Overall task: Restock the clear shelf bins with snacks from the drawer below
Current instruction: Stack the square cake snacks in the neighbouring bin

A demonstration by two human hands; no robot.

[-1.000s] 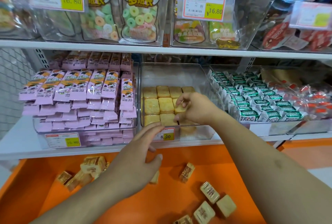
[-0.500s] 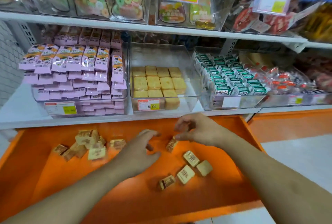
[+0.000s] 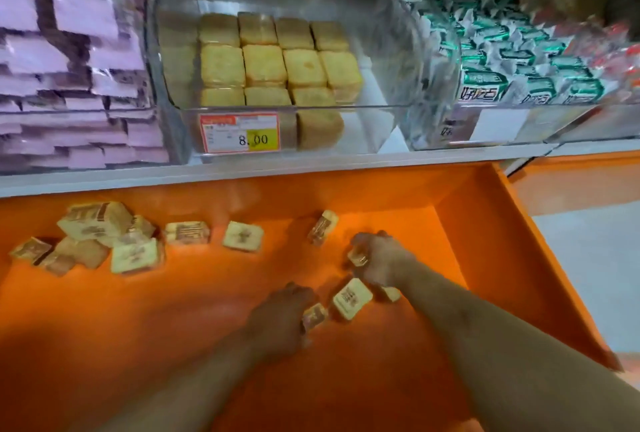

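Both hands were down in the orange drawer [image 3: 502, 258], each curled onto a wrapped snack. Fingers of the right hand [image 3: 379, 263] were bent around a small wrapped cake [image 3: 358, 257] near the drawer's right side, with the packet showing at the knuckles. Just nearer the camera, the left hand [image 3: 280, 319] had its fingertips closed on another wrapped cake [image 3: 314, 315], which sat at the tips of the fingers on the drawer floor. Between the two hands lay a loose cake with a printed label facing up [image 3: 351, 297], touching or nearly touching the one under the left hand.

More wrapped cakes sat apart on the drawer floor: one tilted on edge beyond the right hand [image 3: 322, 225], two side by side toward the middle [image 3: 243, 236], and a heap of them at the far left [image 3: 100, 237].

On the white shelf [image 3: 311, 163] above, the clear bin [image 3: 284, 108] with a price tag reading 8.00 [image 3: 239, 133] held yellow square cakes [image 3: 266, 66] in neat rows, its right part bare. Left of it stood stacked pink packets [image 3: 69, 68], and to its right a bin of green-and-white packets [image 3: 519, 75].
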